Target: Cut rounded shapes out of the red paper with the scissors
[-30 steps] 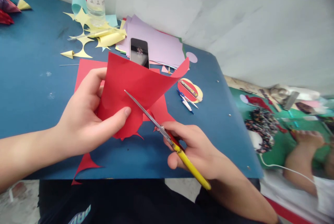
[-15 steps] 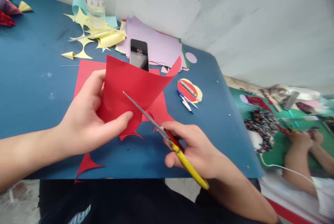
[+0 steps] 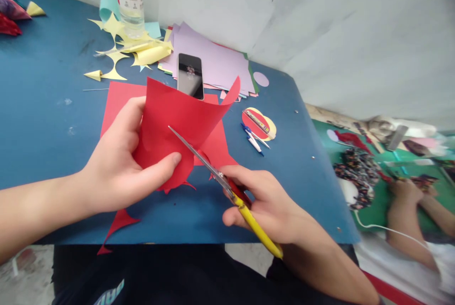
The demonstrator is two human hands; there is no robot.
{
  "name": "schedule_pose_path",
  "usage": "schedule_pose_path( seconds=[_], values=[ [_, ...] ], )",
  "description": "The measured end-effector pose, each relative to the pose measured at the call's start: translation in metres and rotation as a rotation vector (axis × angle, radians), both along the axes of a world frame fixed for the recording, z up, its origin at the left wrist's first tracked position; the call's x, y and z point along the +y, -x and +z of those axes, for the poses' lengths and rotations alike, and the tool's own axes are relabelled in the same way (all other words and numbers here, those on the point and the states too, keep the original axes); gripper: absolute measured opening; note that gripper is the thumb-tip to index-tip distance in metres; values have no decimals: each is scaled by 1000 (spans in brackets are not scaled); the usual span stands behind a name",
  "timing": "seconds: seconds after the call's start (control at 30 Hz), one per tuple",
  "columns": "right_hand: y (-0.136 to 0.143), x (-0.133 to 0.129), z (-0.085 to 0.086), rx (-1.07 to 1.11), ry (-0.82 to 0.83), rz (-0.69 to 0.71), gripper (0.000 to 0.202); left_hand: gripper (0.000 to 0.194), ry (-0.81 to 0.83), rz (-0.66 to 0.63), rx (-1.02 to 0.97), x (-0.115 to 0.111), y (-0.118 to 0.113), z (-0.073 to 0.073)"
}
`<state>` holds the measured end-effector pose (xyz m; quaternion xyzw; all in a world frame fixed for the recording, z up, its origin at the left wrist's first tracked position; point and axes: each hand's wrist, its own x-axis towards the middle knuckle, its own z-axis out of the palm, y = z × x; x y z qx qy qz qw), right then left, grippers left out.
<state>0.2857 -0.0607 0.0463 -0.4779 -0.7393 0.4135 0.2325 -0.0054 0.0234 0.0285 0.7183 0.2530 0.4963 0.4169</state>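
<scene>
My left hand (image 3: 124,162) grips a curled sheet of red paper (image 3: 177,106) by its left side, thumb across its front and fingers behind. In my right hand (image 3: 266,200) is a pair of scissors (image 3: 223,181) with yellow and red handles. One blade lies in front of the red paper, its tip pointing up and left; the other blade is mostly hidden by the paper. The sheet's lower edge is cut to a rounded shape. More red paper (image 3: 119,91) lies flat on the table beneath, and a red scrap (image 3: 121,222) sits at the front edge.
On the blue table (image 3: 53,120) lie a phone (image 3: 190,77), stacked coloured paper (image 3: 213,53), yellow offcuts (image 3: 149,53), a water bottle (image 3: 130,1), pens (image 3: 254,141) and paper discs (image 3: 261,78). Another person's hands (image 3: 408,191) are at a green table on the right.
The red sheet's right end has curled slightly leftward, and its rounded lower part shows a little differently. My hands and the scissors have barely moved.
</scene>
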Motion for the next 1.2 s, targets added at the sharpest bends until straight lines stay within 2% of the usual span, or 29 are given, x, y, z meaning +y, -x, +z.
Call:
schedule_pose_path(
  seconds=[0.47, 0.6, 0.83, 1.03, 1.2],
  values=[
    [3, 1, 2, -33, 19, -1, 69, 53, 21, -3, 50, 0, 2, -1],
    [3, 1, 2, -46, 33, -8, 69, 46, 7, 1, 62, -1, 2, -2],
    [3, 0, 2, -64, 56, -17, 61, 50, 27, -9, 42, -1, 2, -3],
    [3, 0, 2, -106, 96, -32, 55, 39, 36, 34, 107, -1, 2, -4],
    [5, 0, 3, -133, 89, -7, 52, 38, 36, -12, 136, -1, 2, -3]
  ],
)
